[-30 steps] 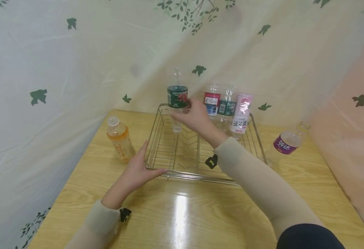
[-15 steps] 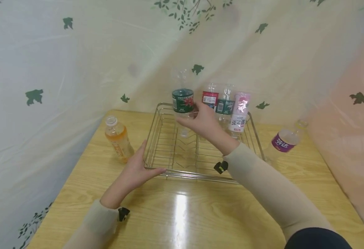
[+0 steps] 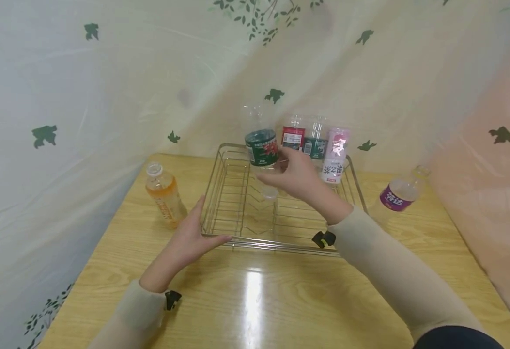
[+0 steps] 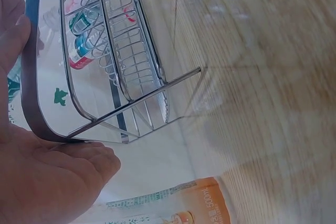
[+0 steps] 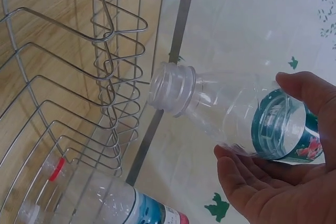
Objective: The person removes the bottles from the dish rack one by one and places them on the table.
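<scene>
My right hand (image 3: 300, 174) grips a clear plastic bottle (image 3: 262, 148) with a green label, held upside down above the left half of a wire dish rack (image 3: 281, 248). In the right wrist view, the bottle's uncapped neck (image 5: 173, 88) points toward the wires, apart from them. My left hand (image 3: 193, 237) rests against the rack's front left corner, thumb along the front rail and straight fingers along the side. Upside down at the rack's back right stand a red-labelled bottle (image 3: 293, 137), a green-labelled bottle (image 3: 315, 148) and a pink-and-white bottle (image 3: 335, 155).
An orange-labelled bottle (image 3: 166, 196) stands upright on the wooden table (image 3: 220, 300), left of the rack and close to my left hand. Right of the rack is a purple-labelled bottle (image 3: 396, 198). A leaf-patterned cloth (image 3: 128, 87) hangs behind the table.
My right hand has moved right, toward me and lower with the green-labelled bottle, which now tilts slightly. My left hand has stayed at the rack's corner.
</scene>
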Motion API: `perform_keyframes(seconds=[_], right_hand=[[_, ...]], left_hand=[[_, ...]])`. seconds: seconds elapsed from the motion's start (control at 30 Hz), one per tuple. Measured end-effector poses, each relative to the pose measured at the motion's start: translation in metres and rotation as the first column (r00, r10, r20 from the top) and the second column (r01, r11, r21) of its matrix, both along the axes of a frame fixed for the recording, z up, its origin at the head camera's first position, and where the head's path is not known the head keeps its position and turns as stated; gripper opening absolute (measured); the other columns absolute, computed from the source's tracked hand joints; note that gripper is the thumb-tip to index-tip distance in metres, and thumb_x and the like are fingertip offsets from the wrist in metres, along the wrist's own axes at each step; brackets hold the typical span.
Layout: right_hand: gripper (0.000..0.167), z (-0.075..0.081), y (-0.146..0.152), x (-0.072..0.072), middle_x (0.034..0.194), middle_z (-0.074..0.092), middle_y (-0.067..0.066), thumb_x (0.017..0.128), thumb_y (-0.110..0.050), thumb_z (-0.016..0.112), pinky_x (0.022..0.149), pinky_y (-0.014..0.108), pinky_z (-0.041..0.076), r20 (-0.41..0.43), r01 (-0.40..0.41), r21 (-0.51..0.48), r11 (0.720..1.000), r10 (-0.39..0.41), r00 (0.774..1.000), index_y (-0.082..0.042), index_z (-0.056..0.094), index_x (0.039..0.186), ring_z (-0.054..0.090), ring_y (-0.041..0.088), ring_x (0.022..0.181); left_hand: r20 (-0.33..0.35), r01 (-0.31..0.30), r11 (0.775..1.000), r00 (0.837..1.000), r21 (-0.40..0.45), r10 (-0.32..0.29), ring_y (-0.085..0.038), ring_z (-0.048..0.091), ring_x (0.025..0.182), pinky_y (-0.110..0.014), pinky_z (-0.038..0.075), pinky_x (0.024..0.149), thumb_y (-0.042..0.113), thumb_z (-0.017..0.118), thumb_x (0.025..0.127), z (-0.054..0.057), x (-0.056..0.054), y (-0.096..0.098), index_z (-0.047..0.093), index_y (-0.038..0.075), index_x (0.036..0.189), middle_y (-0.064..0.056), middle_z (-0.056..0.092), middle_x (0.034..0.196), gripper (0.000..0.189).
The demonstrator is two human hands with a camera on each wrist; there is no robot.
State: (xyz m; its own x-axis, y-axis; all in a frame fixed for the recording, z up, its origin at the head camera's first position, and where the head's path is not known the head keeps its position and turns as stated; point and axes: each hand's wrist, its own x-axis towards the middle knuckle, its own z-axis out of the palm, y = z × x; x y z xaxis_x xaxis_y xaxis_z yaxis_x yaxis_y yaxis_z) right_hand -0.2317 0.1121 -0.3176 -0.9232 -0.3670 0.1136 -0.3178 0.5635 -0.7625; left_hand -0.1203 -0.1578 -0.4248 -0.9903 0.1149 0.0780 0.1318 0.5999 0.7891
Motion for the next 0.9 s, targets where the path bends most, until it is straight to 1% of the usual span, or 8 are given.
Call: perform_keyframes(seconds=[0.13, 0.2, 0.43, 0.57, 0.67, 0.77, 0.8, 0.9], right_hand=[[0.061, 0.0, 0.007, 0.007, 0.109, 0.066, 0.003, 0.08, -0.044, 0.087, 0.083, 0.04, 0.056, 0.0, -0.013, 0.023, 1.0, 0.013, 1.0, -0.011, 0.062, 0.126, 0.062, 0.021, 0.099], [0.056, 0.0, 0.011, 0.011, 0.106, 0.065, 0.003, 0.082, -0.04, 0.086, 0.082, 0.04, 0.056, -0.015, -0.024, 0.038, 0.999, 0.024, 1.0, -0.012, 0.063, 0.123, 0.061, 0.022, 0.097], [0.062, 0.003, 0.022, 0.021, 0.113, 0.065, 0.005, 0.08, -0.041, 0.088, 0.088, 0.042, 0.055, -0.057, -0.037, 0.072, 0.997, 0.041, 0.998, -0.009, 0.062, 0.126, 0.061, 0.025, 0.103], [0.053, 0.004, 0.026, 0.027, 0.1, 0.064, 0.007, 0.08, -0.036, 0.088, 0.074, 0.042, 0.054, -0.092, -0.038, 0.089, 0.995, 0.046, 0.995, -0.011, 0.063, 0.119, 0.058, 0.026, 0.089], [0.051, 0.003, 0.029, 0.03, 0.097, 0.064, 0.005, 0.079, -0.033, 0.088, 0.071, 0.041, 0.053, -0.141, -0.049, 0.105, 0.993, 0.064, 0.988, -0.011, 0.064, 0.117, 0.055, 0.024, 0.085], [0.06, 0.003, 0.032, 0.032, 0.11, 0.066, 0.003, 0.077, -0.033, 0.089, 0.084, 0.042, 0.054, -0.152, -0.05, 0.113, 0.992, 0.067, 0.986, -0.01, 0.063, 0.126, 0.059, 0.022, 0.096], [0.064, 0.002, 0.033, 0.034, 0.115, 0.065, 0.003, 0.077, -0.034, 0.089, 0.089, 0.043, 0.054, -0.147, -0.044, 0.12, 0.992, 0.062, 0.987, -0.01, 0.062, 0.129, 0.06, 0.023, 0.102], [0.072, 0.002, 0.036, 0.038, 0.126, 0.064, 0.007, 0.078, -0.038, 0.089, 0.096, 0.047, 0.053, -0.109, -0.045, 0.137, 0.99, 0.06, 0.992, -0.009, 0.058, 0.137, 0.06, 0.029, 0.112]], left_hand=[[0.0, 0.002, 1.0, 1.0, 0.001, -0.002, -0.043, 0.036, 0.141, -0.059, 0.032, 0.113, 0.061, 0.086, 0.072, -0.001, 0.0, 0.0, 0.012, 0.007, 0.163, -0.023, 0.029, 0.161, 0.13], [0.001, 0.003, 1.0, 1.0, 0.002, -0.003, -0.043, 0.036, 0.141, -0.059, 0.032, 0.113, 0.062, 0.086, 0.072, -0.001, 0.0, 0.0, 0.011, 0.008, 0.163, -0.022, 0.029, 0.161, 0.13], [0.018, -0.004, 1.0, 1.0, 0.001, 0.004, -0.044, 0.033, 0.142, -0.059, 0.03, 0.114, 0.061, 0.086, 0.072, 0.002, 0.002, 0.001, 0.009, 0.007, 0.163, -0.023, 0.025, 0.162, 0.131], [0.025, -0.011, 1.0, 1.0, -0.01, 0.012, -0.043, 0.033, 0.143, -0.058, 0.03, 0.114, 0.061, 0.086, 0.072, 0.002, 0.003, 0.001, 0.009, 0.007, 0.163, -0.023, 0.025, 0.162, 0.131], [0.029, -0.014, 1.0, 0.999, -0.018, 0.015, -0.044, 0.032, 0.143, -0.058, 0.03, 0.114, 0.061, 0.086, 0.072, 0.002, 0.003, 0.001, 0.008, 0.007, 0.163, -0.024, 0.024, 0.162, 0.132], [0.034, -0.018, 1.0, 0.999, -0.023, 0.018, -0.044, 0.032, 0.143, -0.059, 0.03, 0.114, 0.061, 0.086, 0.073, 0.003, 0.003, 0.002, 0.007, 0.006, 0.163, -0.025, 0.023, 0.162, 0.132], [0.032, -0.018, 1.0, 0.999, -0.023, 0.018, -0.044, 0.032, 0.143, -0.059, 0.029, 0.114, 0.061, 0.086, 0.073, 0.003, 0.003, 0.002, 0.008, 0.006, 0.163, -0.025, 0.023, 0.162, 0.132], [0.03, -0.019, 0.999, 0.999, -0.026, 0.019, -0.045, 0.033, 0.142, -0.059, 0.03, 0.114, 0.061, 0.085, 0.073, 0.002, 0.004, 0.002, 0.008, 0.005, 0.163, -0.025, 0.023, 0.162, 0.131]])
